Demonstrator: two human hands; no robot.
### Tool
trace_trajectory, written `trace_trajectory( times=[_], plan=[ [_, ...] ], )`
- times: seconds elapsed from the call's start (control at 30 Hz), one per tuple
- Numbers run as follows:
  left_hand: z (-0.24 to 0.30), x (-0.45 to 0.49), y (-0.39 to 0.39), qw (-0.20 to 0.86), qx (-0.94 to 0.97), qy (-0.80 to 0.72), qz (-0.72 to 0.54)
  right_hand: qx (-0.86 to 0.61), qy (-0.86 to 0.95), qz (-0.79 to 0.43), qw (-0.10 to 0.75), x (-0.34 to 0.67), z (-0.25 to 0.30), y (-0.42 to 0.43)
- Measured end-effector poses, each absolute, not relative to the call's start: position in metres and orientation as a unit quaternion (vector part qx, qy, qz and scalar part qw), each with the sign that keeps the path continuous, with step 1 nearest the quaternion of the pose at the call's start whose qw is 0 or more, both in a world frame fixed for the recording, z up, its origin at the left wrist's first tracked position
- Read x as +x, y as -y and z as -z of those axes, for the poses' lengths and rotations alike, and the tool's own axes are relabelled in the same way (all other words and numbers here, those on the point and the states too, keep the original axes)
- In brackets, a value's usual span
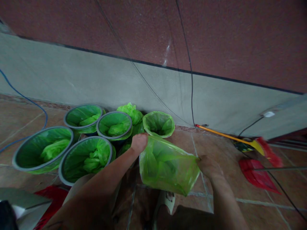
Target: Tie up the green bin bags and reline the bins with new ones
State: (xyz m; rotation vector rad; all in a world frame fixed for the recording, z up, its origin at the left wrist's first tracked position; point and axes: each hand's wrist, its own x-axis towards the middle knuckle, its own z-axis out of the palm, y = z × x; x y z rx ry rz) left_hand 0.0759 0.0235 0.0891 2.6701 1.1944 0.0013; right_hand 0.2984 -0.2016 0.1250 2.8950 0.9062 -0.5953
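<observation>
A translucent green plastic bag (168,167) is stretched wide between my two hands, its mouth held apart. My left hand (139,143) is closed on the bag's upper left edge. At the right corner, my right hand (209,166) pinches the bag's edge. Whether anything stands inside the lower part of this bag, I cannot tell. Just beyond it sits a bin lined with the same green plastic, the lined bin (170,128). Left of my hands stand several grey-rimmed bins, among them the near bin (62,175), with green plastic bunched inside.
Crumpled green bags (130,112) lie against the grey wall (96,73). On the right are a broom with an orange handle (219,133) and a red dustpan (256,177). A blue hose (28,101) runs at left. Cables hang down the wall.
</observation>
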Motion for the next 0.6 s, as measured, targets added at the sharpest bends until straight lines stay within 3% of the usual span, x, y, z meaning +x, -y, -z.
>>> trace_trajectory(
  times=[0.27,0.6],
  plan=[
    [-0.101,0.089,0.006,0.128,0.929,-0.345,-0.023,0.884,-0.462,0.065,-0.014,0.223,-0.12,0.148],
    [-0.082,0.085,0.004,0.212,0.924,-0.318,0.01,0.86,-0.475,0.177,-0.066,0.252,-0.111,0.149]
  ],
)
